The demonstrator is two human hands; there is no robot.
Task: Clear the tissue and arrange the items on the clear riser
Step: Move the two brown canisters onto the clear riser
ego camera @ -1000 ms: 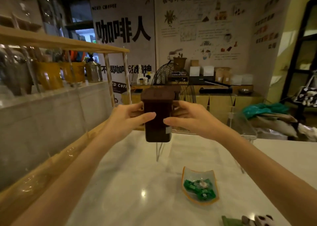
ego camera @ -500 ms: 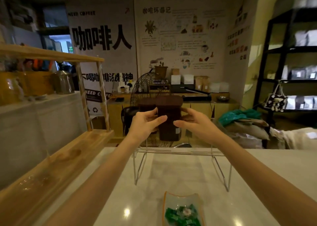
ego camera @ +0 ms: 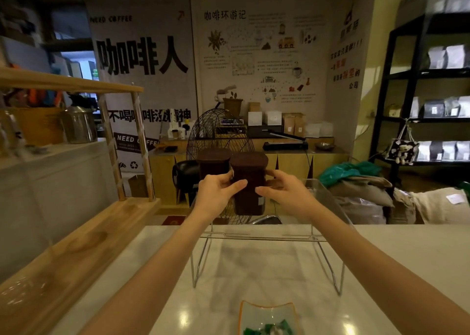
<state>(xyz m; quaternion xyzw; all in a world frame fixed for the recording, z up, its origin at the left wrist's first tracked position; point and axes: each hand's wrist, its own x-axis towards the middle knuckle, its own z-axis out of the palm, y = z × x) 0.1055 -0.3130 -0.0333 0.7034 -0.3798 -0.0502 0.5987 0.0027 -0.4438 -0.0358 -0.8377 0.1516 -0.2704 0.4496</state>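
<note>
A dark brown lidded canister (ego camera: 248, 182) sits upright at the top of the clear riser (ego camera: 264, 237), gripped from both sides by my left hand (ego camera: 218, 189) and my right hand (ego camera: 282, 189). A second dark brown canister (ego camera: 213, 161) stands just behind and to its left, close beside it. The riser stands on the white marble counter (ego camera: 396, 245) on clear bent legs. No tissue is visible in the frame.
A glass dish (ego camera: 268, 317) with green wrapped sweets lies on the counter near me, below the riser. A wooden shelf ledge (ego camera: 76, 248) runs along the left. Beyond the counter are a wire fan (ego camera: 218, 131), a stool, sacks and black shelving (ego camera: 432, 93).
Both hands carried the canister forward and lowered it onto the riser beside the second canister. My view rose, so the dish slid toward the bottom edge.
</note>
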